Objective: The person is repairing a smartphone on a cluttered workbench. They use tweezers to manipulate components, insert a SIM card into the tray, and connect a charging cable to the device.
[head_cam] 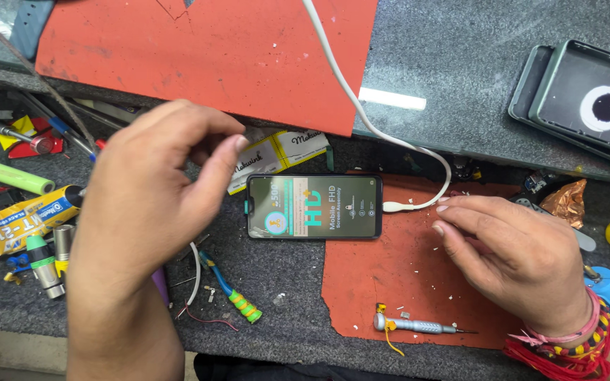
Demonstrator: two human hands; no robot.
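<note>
1. The left hand (142, 204) hovers above the surface (277, 282), its fingers (220, 159) curled loosely and holding nothing.
2. The right hand (510, 254) lies flat with open fingers (453, 208) beside the white cable's plug (395, 207).
3. The phone (313, 206) lies between both hands, screen lit.

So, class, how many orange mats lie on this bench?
2: one orange mat at the top, one under the right hand and phone. None seem hidden.

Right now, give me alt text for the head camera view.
A smartphone lies on a cluttered repair bench with a white cable at its right end. The right hand rests beside the plug; the left hand hovers left of the phone.
</note>
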